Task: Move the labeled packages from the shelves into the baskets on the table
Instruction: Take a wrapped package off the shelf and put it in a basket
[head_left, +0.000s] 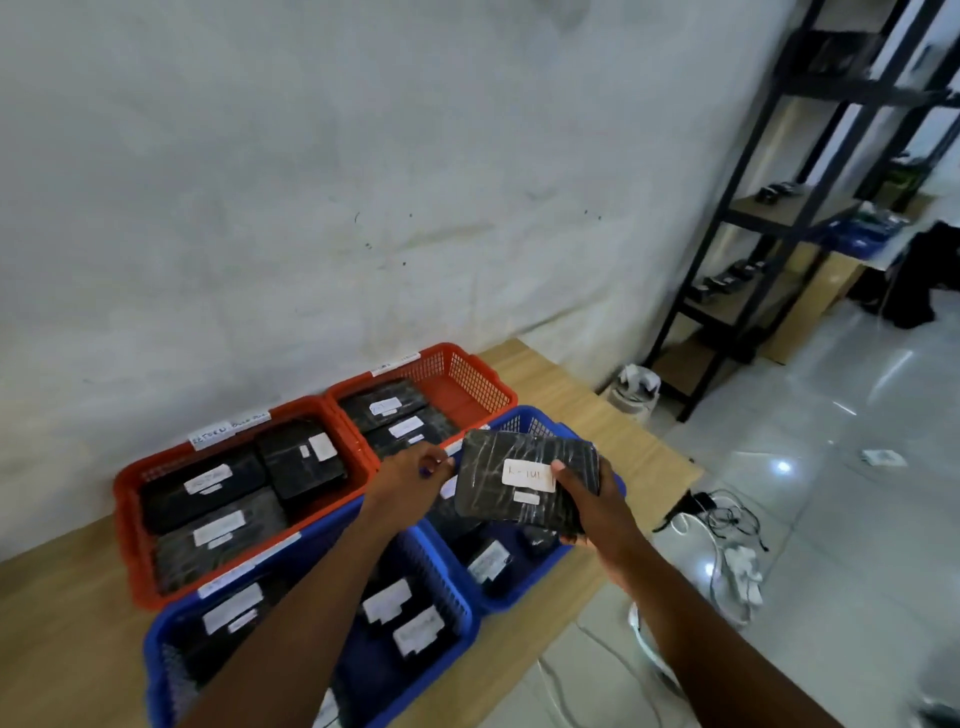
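Head view: a black plastic-wrapped flat package (524, 486) hangs in the air over the front-right blue plastic mesh basket (511, 597), not yet set down. The right grip (597, 512), a bare hand, is closed round the pkg's right edge, thumb on top beside the label, fingers underneath. The left grip (415, 475) has curled fingertips at the pkg's left edge and seems to pinch it.

Progress, judged from how things lie: well along. All four baskets on the light wooden table (62, 597) already hold black pkgs: the back-left red plastic mesh basket (127, 519), the back-right red plastic mesh basket (478, 384), the front-left blue plastic mesh basket (156, 644) and the one under the hands. The back-right red one has the most room left. On the black metal shelf rack (779, 208), a few dark items sit on the boards; too blurred to say if they are pkgs.

Writing: the white paper label (529, 475) on the held pkg starts w/ "K", rest unclear. Basket strips and other labels are handwritten, not legible.
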